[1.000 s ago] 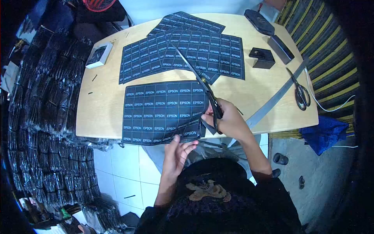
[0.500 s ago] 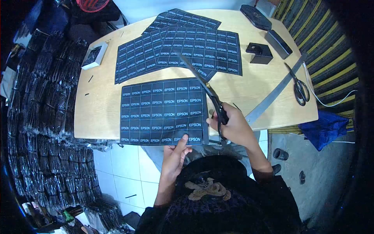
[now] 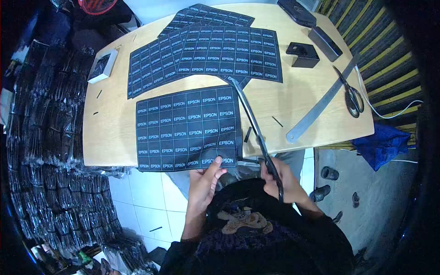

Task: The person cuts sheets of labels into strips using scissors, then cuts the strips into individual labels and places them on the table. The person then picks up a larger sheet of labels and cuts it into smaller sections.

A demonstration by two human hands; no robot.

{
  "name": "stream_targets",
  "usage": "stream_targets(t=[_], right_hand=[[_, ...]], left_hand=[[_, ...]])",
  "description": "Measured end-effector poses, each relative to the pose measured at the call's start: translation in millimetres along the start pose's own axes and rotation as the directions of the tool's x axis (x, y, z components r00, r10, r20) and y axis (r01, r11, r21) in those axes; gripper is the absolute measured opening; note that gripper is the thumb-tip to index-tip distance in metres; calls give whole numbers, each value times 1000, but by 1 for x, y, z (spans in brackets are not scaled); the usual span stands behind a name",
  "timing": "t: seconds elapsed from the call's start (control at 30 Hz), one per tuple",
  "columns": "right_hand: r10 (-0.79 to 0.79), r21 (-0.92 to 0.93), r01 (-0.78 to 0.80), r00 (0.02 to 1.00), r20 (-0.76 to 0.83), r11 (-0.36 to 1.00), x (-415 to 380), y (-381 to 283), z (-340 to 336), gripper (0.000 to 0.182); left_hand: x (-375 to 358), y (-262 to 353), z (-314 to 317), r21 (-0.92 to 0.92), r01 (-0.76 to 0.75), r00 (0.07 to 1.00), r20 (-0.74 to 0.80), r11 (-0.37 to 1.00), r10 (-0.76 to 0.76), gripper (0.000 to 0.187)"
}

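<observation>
Probably light, bendy, easily creased; best held by its margins. Pinching the EPSON sheet [image 3: 176,128] at the near side of the worktop [image 3: 105,133] with the left hand [image 3: 201,189]; clasping scissors [image 3: 256,129] in the right hand [image 3: 292,187], apparently round the handles despite blur.

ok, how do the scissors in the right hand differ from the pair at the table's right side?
Support: the held scissors are gripped in the right hand; the other pair lies on the table beside the metal ruler.
Size: the held scissors look longer in this view than the other pair.
Handles: the held scissors' are partly covered by fingers; the other pair's loops show.
Shared: dark handles, tips pointing away from the person.
</observation>
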State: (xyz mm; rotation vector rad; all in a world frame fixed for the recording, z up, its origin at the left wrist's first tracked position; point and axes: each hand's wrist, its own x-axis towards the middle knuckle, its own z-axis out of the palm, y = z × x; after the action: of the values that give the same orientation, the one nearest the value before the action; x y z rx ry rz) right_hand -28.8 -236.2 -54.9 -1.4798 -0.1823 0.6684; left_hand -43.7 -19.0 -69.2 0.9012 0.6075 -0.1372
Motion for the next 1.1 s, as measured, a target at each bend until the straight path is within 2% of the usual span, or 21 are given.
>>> stream_targets(t=[0.07,0.13,0.17,0.23,0.33,0.47,0.6,0.7,0.77,0.8,0.9,0.93,0.97,1.03,1.1], right_hand=[[43,51,-46,998,43,998,-14,7,1,35],[189,123,-194,981,50,973,-31,15,3,33],[190,126,-195,981,49,973,-39,16,1,33],[232,7,-235,964,133,972,-54,12,-5,39],[292,55,-304,943,162,951,-73,6,-4,49],[309,-24,-313,919,246,950,-81,7,-8,59],[327,12,-343,906,269,939,-77,6,-5,59],[295,63,-319,924,245,946,-66,15,2,52],[329,-14,-333,924,192,943,-53,14,9,73],[276,14,-282,947,167,959,-48,14,12,65],[231,48,-239,964,130,970,-37,31,21,60],[264,152,-286,953,149,946,-34,33,25,57],[263,153,-285,954,147,946,-32,35,27,57],[275,272,-310,948,161,911,-27,38,30,54],[232,336,-270,961,149,902,-23,35,34,54]], left_hand=[[1,-1,1,-8,-11,1000,-6,1000,11,18],[2,-2,4,-16,-24,1000,-14,1000,24,19],[2,-2,6,-12,-48,998,-31,999,47,19],[3,-4,9,-6,-69,997,-46,998,69,19],[6,-13,12,2,-151,988,-27,988,151,19],[10,-22,22,36,-236,969,-63,971,238,18],[9,-23,30,69,-267,962,-47,961,270,21],[9,-28,29,94,-274,960,-35,957,278,22],[8,-30,32,83,-284,957,-40,955,288,22],[8,-31,31,102,-268,961,-40,958,273,21],[7,-35,29,130,-266,962,-27,955,271,21],[6,-34,31,129,-257,964,-31,958,263,21],[5,-34,32,129,-248,967,-35,960,254,21],[6,-37,30,116,-253,966,-20,960,257,21],[6,-37,30,95,-254,966,-25,962,258,25]])
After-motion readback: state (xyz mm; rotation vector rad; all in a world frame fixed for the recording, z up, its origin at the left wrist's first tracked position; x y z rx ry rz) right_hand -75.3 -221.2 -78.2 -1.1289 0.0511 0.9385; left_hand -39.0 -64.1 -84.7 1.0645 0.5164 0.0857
